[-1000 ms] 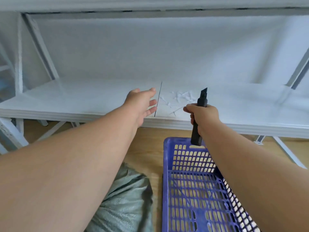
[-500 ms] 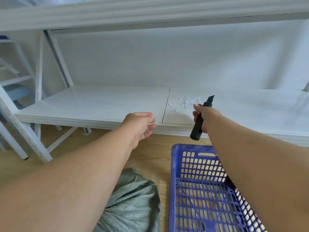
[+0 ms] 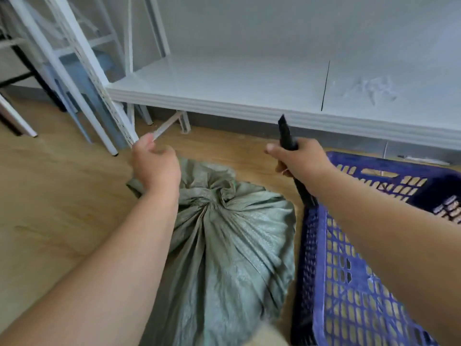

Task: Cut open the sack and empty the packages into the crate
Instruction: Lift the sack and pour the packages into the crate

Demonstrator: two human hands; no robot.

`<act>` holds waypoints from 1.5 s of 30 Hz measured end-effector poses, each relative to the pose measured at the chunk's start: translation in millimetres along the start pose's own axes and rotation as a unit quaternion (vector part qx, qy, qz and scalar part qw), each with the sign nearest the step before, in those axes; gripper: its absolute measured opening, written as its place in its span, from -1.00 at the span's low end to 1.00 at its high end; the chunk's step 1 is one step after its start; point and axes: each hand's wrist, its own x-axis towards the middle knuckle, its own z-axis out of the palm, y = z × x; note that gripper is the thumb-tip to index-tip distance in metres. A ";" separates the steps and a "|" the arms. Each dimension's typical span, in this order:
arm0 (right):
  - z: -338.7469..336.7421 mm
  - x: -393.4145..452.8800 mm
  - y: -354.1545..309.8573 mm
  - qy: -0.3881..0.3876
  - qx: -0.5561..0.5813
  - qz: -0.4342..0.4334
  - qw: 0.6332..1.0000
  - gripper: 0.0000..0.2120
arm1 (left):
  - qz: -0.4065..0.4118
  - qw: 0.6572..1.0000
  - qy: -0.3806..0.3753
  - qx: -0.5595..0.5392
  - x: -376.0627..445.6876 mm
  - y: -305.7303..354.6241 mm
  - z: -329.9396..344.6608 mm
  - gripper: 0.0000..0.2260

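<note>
A grey-green woven sack (image 3: 232, 236) lies on the wooden floor, its mouth gathered into a tied bunch near its top. My left hand (image 3: 156, 167) is curled at the sack's upper left edge and seems to grip the loose fabric there. My right hand (image 3: 300, 159) grips a black utility knife (image 3: 285, 132), tip pointing up, above the floor between the sack and the crate. The blue slatted plastic crate (image 3: 321, 248) stands right beside the sack, and the part I see holds nothing. No packages show.
A low white shelf board (image 3: 224, 83) runs across the back, its front edge just beyond my hands. White perforated uprights and braces (image 3: 82, 71) stand at the left. A thin pen-like object (image 3: 419, 159) lies under the shelf behind the crate.
My view has dropped from the shelf to the floor. Both hands came down from the shelf edge; the left went from open to curled at the sack. The right still holds the knife.
</note>
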 end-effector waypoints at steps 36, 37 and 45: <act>-59.9 -57.4 93.1 0.359 0.486 0.271 0.749 -0.83 | -0.037 0.835 -0.516 0.185 -94.9 -5.1 84.9 0.05; -67.3 -60.2 101.7 0.362 0.452 0.290 0.762 -0.79 | -0.032 0.841 -0.517 0.156 -106.4 0.1 92.3 -0.07; -140.0 -83.4 130.1 0.536 0.218 0.251 0.776 -0.66 | 0.203 0.760 -0.605 0.122 -238.3 10.3 138.0 -0.43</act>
